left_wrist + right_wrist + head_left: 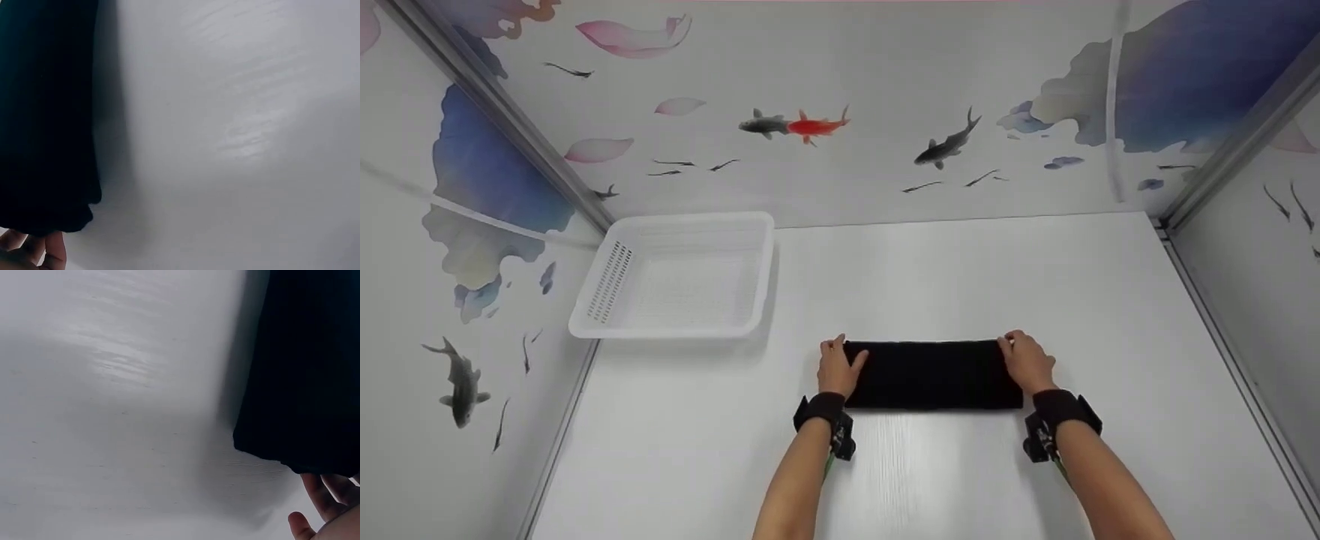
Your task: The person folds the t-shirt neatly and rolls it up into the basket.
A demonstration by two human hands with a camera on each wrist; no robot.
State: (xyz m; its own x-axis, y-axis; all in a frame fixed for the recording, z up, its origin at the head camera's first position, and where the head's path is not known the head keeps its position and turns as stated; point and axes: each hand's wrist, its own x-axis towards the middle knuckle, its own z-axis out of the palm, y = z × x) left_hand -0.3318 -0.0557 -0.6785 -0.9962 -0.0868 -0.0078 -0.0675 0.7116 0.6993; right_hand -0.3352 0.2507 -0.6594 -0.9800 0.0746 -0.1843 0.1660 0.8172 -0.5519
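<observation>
A folded black cloth (934, 375), a long rectangle, lies across the white table in front of me. At its left end, my left hand (840, 367) grips it, thumb over the top, the other fingers at the edge. My right hand (1027, 362) holds the opposite end near the back corner. In the left wrist view, the fingers (53, 250) meet the underside of the cloth's end, where layered folds show. The right wrist view has fingers (323, 492) tucked under the cloth's edge, with one finger apart from it. What the cloth is when unfolded cannot be seen.
A white plastic basket (675, 277) with slotted sides stands at the back left of the table (960, 277), with nothing visible inside. Printed walls with fish and petals enclose the table at the back, left and right. Both wrists wear black camera straps.
</observation>
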